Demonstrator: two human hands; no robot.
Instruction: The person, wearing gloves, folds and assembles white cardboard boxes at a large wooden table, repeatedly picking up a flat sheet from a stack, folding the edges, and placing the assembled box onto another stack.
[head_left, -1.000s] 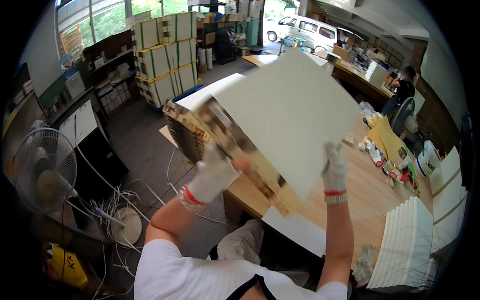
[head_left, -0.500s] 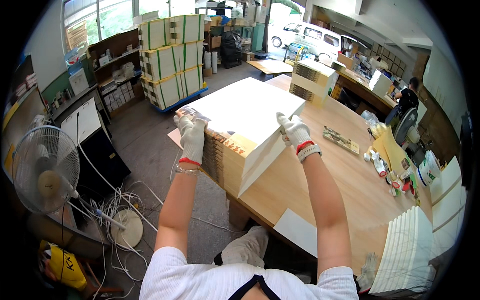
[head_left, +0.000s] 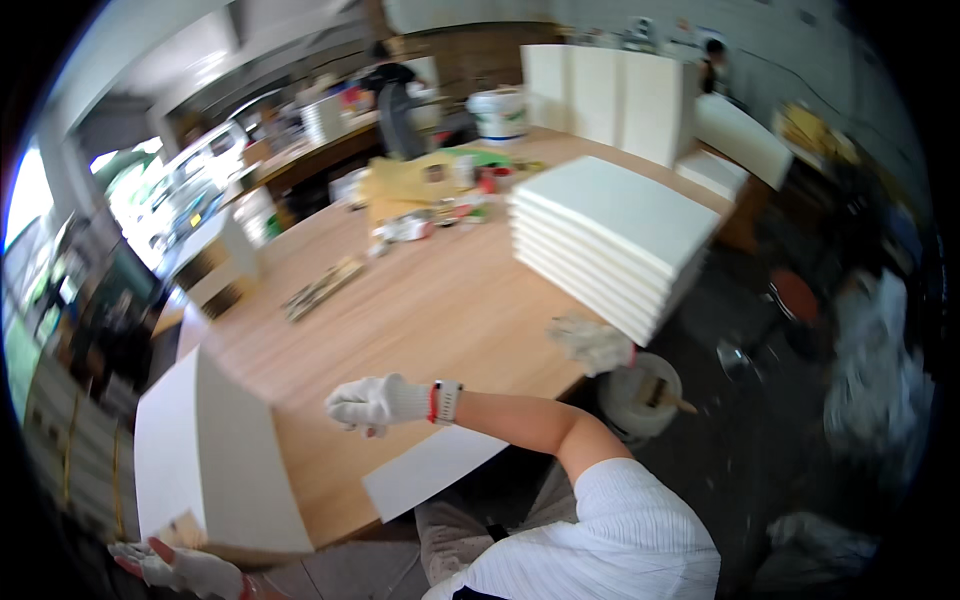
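My left hand point(head_left: 185, 570), in a white knit glove, is at the lower left beside the near end of a white-topped stack of what look like books point(head_left: 235, 460). Its thumb and fingers are spread; whether they touch the stack I cannot tell. My right hand point(head_left: 375, 402), also gloved and with a pale watch at the wrist, hovers over the wooden table point(head_left: 430, 310). Its fingers are curled together, with nothing visible in them. Just below that hand, a flat white sheet point(head_left: 435, 470) lies at the table's front edge.
A stack of thick white boards point(head_left: 610, 230) stands at the right, beside loose gloves point(head_left: 590, 343). Beyond the edge is a bucket with a brush point(head_left: 640, 400). A printed strip-like piece point(head_left: 322, 288), yellow paper point(head_left: 405, 190) and tubes lie farther back. A co-worker point(head_left: 390, 95) stands behind.
The view has swung to the right. My right hand has left the stack and now hangs over the table, fingers curled. My left hand stays near the stack, fingers spread.
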